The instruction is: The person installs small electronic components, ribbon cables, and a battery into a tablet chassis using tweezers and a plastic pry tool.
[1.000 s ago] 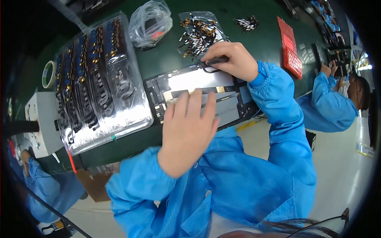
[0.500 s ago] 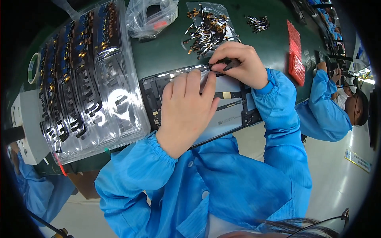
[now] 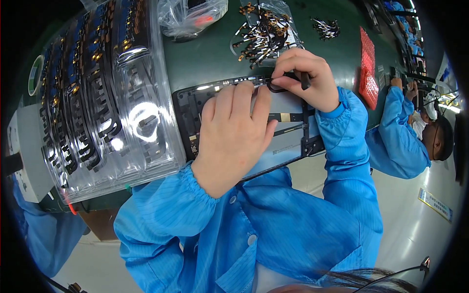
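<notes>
An opened tablet [image 3: 286, 141] with a grey inner plate and a black frame lies before me, its near edge by my body. My left hand [image 3: 237, 129] rests palm down over its left and middle part, fingers stretched toward the far edge. At that far edge my right hand [image 3: 308, 78] is closed in a pinch on a black flexible strip [image 3: 305, 81]. The strip curls between thumb and fingers, and one end sticks out on the right. Where its other end meets the tablet is hidden by my fingertips. A dark flat cable [image 3: 293, 117] with a gold patch crosses the grey plate.
Clear plastic trays [image 3: 168, 117] of black flex cables stand stacked at left, beside a white box [image 3: 31, 146]. Behind the tablet are a plastic bag [image 3: 188, 22], a heap of small cables [image 3: 266, 34] and a smaller pile [image 3: 326, 28]. Red bubble wrap [image 3: 368, 71] lies right, near a co-worker [image 3: 400, 132].
My right hand has moved slightly right along the far edge, and the black strip now shows as a loop. My left hand stays on the tablet. The whole view has shifted a little.
</notes>
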Demonstrator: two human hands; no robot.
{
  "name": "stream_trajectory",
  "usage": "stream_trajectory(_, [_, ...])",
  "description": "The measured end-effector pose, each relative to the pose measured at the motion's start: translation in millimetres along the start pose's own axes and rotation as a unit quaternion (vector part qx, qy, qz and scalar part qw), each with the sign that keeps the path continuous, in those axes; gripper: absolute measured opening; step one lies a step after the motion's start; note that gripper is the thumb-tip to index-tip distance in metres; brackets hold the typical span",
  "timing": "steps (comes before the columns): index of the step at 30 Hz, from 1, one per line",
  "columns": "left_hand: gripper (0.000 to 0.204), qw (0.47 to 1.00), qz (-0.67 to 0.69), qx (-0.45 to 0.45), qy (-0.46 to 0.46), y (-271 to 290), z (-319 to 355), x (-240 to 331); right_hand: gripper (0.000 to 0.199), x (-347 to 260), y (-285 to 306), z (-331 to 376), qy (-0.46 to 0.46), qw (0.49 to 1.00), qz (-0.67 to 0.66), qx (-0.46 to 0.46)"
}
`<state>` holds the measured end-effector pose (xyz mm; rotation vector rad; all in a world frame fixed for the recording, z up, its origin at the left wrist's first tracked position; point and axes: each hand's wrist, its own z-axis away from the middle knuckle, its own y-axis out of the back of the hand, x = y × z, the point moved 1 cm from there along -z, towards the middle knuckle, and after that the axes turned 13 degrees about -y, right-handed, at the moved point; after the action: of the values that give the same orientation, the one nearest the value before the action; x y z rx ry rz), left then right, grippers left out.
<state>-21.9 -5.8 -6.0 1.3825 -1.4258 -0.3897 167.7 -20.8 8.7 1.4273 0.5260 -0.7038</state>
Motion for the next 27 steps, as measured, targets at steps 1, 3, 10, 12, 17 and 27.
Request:
stream_trajectory(1, [0.043,1.000,0.009,0.004,0.003,0,0,0,0.015,2,0,0,0.014,1.000,-0.007,0.000])
stream_trajectory(3, [0.043,1.000,0.017,0.008,0.007,0,0,-1,0.014,2,-2,3,0.017,1.000,-0.025,-0.009])
stream_trajectory(10, [0.037,1.000,0.007,0.009,-0.008,-1,1,0,0.012,-10,2,9,-0.100,0.991,-0.083,-0.029])
stream_trajectory(12, [0.036,1.000,0.002,0.010,-0.010,-1,1,0,0.013,-12,6,8,-0.098,0.991,-0.082,-0.040])
stream_trajectory(17, [0.037,0.999,-0.020,0.032,-0.029,-4,2,-1,0.014,-13,10,2,-0.125,0.986,-0.070,-0.089])
stream_trajectory(27, [0.039,0.999,-0.026,0.010,-0.025,-2,1,-1,0.018,0,4,-1,-0.009,0.998,-0.010,-0.053])
